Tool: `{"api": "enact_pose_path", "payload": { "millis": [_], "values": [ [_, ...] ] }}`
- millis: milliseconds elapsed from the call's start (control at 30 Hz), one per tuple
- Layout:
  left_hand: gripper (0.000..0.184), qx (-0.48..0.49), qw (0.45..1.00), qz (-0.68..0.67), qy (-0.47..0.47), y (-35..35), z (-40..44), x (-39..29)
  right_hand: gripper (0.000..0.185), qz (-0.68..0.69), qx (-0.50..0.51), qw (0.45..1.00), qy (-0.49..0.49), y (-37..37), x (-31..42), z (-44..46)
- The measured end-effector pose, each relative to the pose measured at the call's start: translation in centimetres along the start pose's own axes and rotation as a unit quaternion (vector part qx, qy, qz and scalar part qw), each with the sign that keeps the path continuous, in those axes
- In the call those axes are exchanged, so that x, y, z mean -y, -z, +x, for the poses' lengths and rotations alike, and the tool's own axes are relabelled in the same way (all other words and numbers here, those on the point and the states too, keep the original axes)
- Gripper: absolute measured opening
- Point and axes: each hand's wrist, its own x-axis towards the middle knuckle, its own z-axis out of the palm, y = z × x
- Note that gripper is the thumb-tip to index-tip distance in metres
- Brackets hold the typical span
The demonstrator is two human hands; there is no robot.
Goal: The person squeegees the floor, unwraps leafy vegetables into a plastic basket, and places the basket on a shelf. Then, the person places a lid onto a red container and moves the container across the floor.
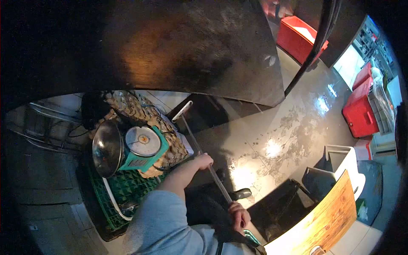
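Observation:
A long-handled floor squeegee (pixel 219 183) slants across the middle of the view. Its narrow whitish head (pixel 182 111) is at the far end, by the shadowed floor below the dark panel. My left hand (pixel 204 161) is wrapped round the middle of the pole, with that arm reaching forward. Close to my body, my right hand (pixel 239 216) grips the near end of the pole. A dark shoe (pixel 241 194) shows just beyond my right hand.
A teal scale (pixel 146 160) and a metal bowl (pixel 107 148) stand by a green crate (pixel 100 204) at left. The tiled floor (pixel 272 157) is wet. Red containers (pixel 359 110), grey-white bins (pixel 340 157) and a wooden board (pixel 323 221) line the right. A dark panel (pixel 170 46) overhangs above.

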Motion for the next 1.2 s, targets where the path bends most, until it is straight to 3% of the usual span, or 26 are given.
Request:
{"api": "enact_pose_path", "payload": {
  "millis": [100,167,200,233,267,300,367,400,433,467,500,533,567,633,700,733,800,867,900,933,967,1000,1033,1067,1133,1200],
  "values": [
    [0.018,-0.050,0.996,0.047,-0.064,0.4,0.2,-2.7,0.022,0.089,-0.086,0.992,0.040,1.4,0.5,-1.6],
    [0.018,-0.054,0.993,0.059,-0.085,2.6,-0.9,-9.8,0.034,0.004,-0.198,0.980,0.022,2.0,7.8,0.7],
    [0.018,-0.051,0.984,-0.104,-0.132,-0.1,2.0,-11.8,0.033,0.041,-0.179,0.982,-0.033,7.7,7.9,-2.7],
    [0.020,-0.108,0.964,-0.090,-0.225,-0.6,2.5,-15.8,0.034,0.076,-0.162,0.980,-0.090,13.3,8.0,-5.9],
    [0.023,-0.170,0.932,-0.067,-0.313,-1.1,3.0,-19.7,0.032,0.073,-0.205,0.976,-0.022,12.8,13.8,-3.7],
    [0.020,-0.139,0.927,-0.186,-0.294,0.7,1.9,-24.9,0.031,0.065,-0.245,0.966,0.046,12.0,19.8,-1.2],
    [0.017,-0.107,0.906,-0.235,-0.334,5.8,-1.9,-32.2,0.037,-0.258,-0.239,0.928,0.121,12.7,27.9,0.7],
    [0.013,-0.150,0.885,-0.186,-0.400,7.0,-2.1,-34.3,0.037,-0.087,-0.154,0.973,0.145,14.9,29.8,-0.1],
    [0.011,-0.139,0.876,-0.181,-0.425,8.6,-2.5,-35.9,0.034,-0.318,-0.117,0.917,0.213,12.6,32.3,1.7],
    [0.009,-0.128,0.868,-0.176,-0.447,10.1,-3.3,-36.9,0.032,-0.527,-0.073,0.804,0.266,10.4,34.4,3.6],
    [0.008,-0.139,0.859,-0.164,-0.464,11.6,-4.9,-37.2,0.029,-0.387,-0.040,0.875,0.290,10.6,35.6,3.6],
    [0.007,-0.151,0.850,-0.152,-0.481,12.6,-6.1,-37.2,0.027,-0.237,-0.005,0.922,0.306,11.0,36.2,3.6],
    [0.006,-0.161,0.846,-0.180,-0.476,12.7,-6.7,-36.8,0.022,-0.057,-0.055,0.924,0.374,9.9,35.7,3.6],
    [0.006,-0.146,0.878,-0.149,-0.430,14.2,-7.9,-34.0,0.023,-0.382,-0.163,0.865,0.283,8.9,35.5,3.8],
    [0.011,-0.136,0.916,-0.122,-0.357,15.3,-8.0,-29.9,0.025,-0.266,-0.238,0.926,0.123,11.4,33.5,3.0],
    [0.015,-0.129,0.924,-0.169,-0.317,14.4,-6.0,-26.7,0.031,0.023,-0.242,0.970,0.016,14.5,29.2,2.4],
    [0.015,-0.184,0.953,-0.130,-0.201,13.1,-3.4,-19.8,0.037,-0.056,-0.280,0.957,0.050,13.8,18.7,5.9],
    [0.016,-0.275,0.940,-0.096,-0.176,10.1,0.8,-11.3,0.024,0.031,-0.240,0.970,0.035,11.0,9.6,9.5],
    [0.016,-0.241,0.966,-0.041,-0.089,9.7,2.2,-8.1,0.017,-0.151,-0.206,0.964,0.077,12.0,3.5,9.9],
    [0.016,-0.194,0.978,-0.063,-0.039,11.0,1.6,-6.6,0.020,-0.131,-0.084,0.987,0.051,8.2,6.9,13.2],
    [0.012,-0.145,0.986,-0.081,0.015,11.8,2.4,-5.8,0.025,-0.066,-0.071,0.993,0.061,6.8,6.0,14.6],
    [0.014,-0.163,0.984,-0.077,-0.005,12.5,4.2,-5.9,0.030,-0.002,-0.056,0.996,0.069,6.6,5.0,15.5],
    [0.015,-0.177,0.981,-0.076,-0.023,12.9,6.1,-6.2,0.031,-0.075,-0.080,0.994,0.021,8.0,4.8,15.3],
    [0.017,-0.190,0.978,-0.076,-0.041,13.5,7.7,-7.0,0.031,0.020,-0.060,0.996,0.069,8.7,5.0,16.2],
    [0.021,-0.167,0.983,-0.053,-0.061,15.4,11.3,-9.4,0.028,0.032,-0.099,0.988,0.116,10.5,5.0,16.7],
    [0.021,-0.244,0.966,-0.031,-0.077,16.0,16.6,-10.6,0.030,0.002,-0.152,0.983,0.104,12.4,2.9,16.7]
  ]
}}
